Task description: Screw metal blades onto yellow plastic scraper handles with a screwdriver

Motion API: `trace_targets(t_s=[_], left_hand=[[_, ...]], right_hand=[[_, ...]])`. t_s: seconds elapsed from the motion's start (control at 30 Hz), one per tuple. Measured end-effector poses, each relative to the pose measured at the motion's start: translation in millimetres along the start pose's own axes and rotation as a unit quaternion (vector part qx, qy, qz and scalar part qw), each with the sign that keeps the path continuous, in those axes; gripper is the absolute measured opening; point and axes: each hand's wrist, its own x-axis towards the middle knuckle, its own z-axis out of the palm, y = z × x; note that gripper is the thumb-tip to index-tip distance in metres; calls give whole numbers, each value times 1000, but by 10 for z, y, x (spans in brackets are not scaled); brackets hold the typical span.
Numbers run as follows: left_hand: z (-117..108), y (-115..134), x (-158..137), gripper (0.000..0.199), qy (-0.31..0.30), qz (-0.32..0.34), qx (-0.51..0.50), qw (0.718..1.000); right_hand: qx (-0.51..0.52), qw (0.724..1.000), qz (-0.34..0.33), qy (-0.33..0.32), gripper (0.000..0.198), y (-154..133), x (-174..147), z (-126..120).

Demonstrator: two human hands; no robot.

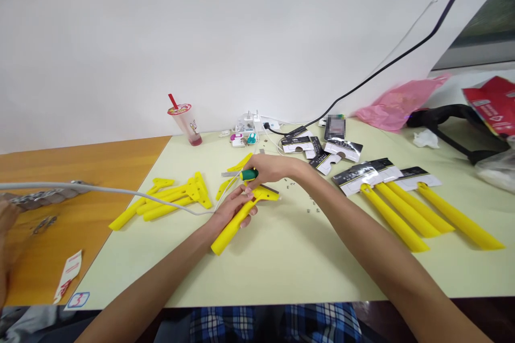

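My left hand (233, 206) is closed around a yellow scraper (229, 231), whose handle points toward me and whose head carries a dark blade. Above the scraper's head, my right hand (270, 168) grips a screwdriver with a green handle (249, 174). Its tip is hidden by my fingers, so I cannot tell whether it touches a screw. More yellow scraper parts (224, 188) lie just behind my hands, beside a flat metal blade (230, 174). Small screws (290, 185) are scattered to the right of the held scraper.
Several yellow scraper handles (173, 201) lie left. Scrapers with black-and-white card sleeves (358, 176) lie right. A drink cup (188, 124) and power strip (257, 123) stand along the wall. A white cable (140, 193) crosses from the left, near another person's hand (6, 217).
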Motion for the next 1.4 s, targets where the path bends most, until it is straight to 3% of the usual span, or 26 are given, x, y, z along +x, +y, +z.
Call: trace_targets(t_s=[0.43,0.67,0.9,1.07,1.23,1.4], left_hand=[[50,62,8,53,0,-20,-7,1000],[30,63,31,60,-5,-32,22,999],[43,73,-19,57,-12,-37,45,998],[38,61,-20,54,0,-16,27,999],[16,56,4,52,11,-14,7,1000],[17,67,26,52,12,-19,-1,1000]], right_hand=[[58,997,-38,-18,36,161,21,-20],[67,997,21,-25,49,136,-8,-51],[52,998,22,-32,55,197,-63,-121],[22,998,30,58,54,154,-176,-203],[74,982,37,170,33,-66,-412,-319],[97,960,-95,247,27,-291,-579,-387]])
